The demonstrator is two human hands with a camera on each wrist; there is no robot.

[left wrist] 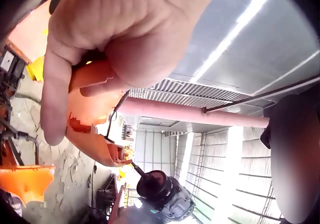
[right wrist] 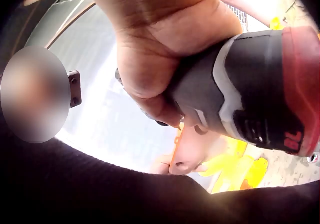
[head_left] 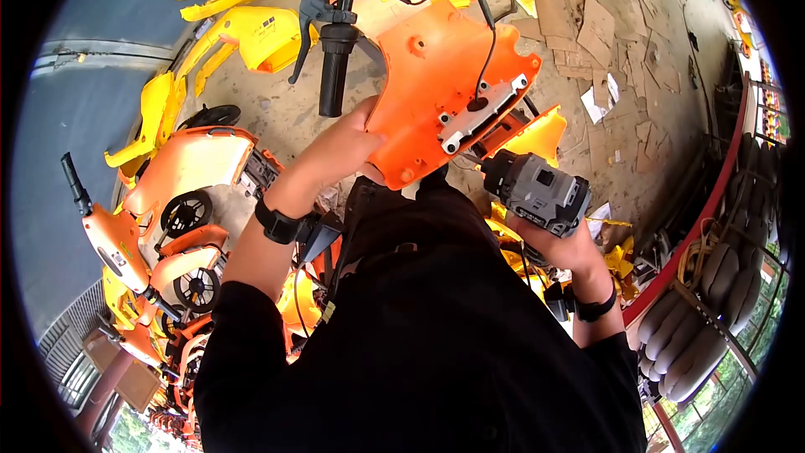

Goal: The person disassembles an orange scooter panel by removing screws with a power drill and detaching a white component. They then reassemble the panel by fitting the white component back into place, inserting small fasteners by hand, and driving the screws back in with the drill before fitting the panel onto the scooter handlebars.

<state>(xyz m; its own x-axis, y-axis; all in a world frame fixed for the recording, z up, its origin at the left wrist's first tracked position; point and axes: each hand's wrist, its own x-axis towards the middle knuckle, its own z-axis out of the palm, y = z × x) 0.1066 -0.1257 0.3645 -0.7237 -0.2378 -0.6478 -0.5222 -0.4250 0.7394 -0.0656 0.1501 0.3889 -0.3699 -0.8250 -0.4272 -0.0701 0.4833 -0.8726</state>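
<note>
My left hand [head_left: 345, 144] grips the left edge of an orange plastic scooter panel [head_left: 440, 50]; in the left wrist view, its fingers [left wrist: 55, 99] curl over the panel's rim. A light metal bracket [head_left: 490, 109] lies along the panel's lower right side, with a black cable [head_left: 489, 54] running into a hole beside it. My right hand [head_left: 566, 245] holds a grey and black cordless drill [head_left: 541, 193] by its handle, fingers wrapped round it in the right wrist view. The drill's bit points at the panel's lower edge, close to the bracket's end.
A handlebar with a black grip [head_left: 337, 67] and brake lever stands just above the left hand. Yellow body panels [head_left: 260, 38] lie at the upper left. Orange scooters [head_left: 180, 172] crowd the left side. Torn cardboard [head_left: 579, 29] covers floor at right, near stacked grey seats [head_left: 700, 327].
</note>
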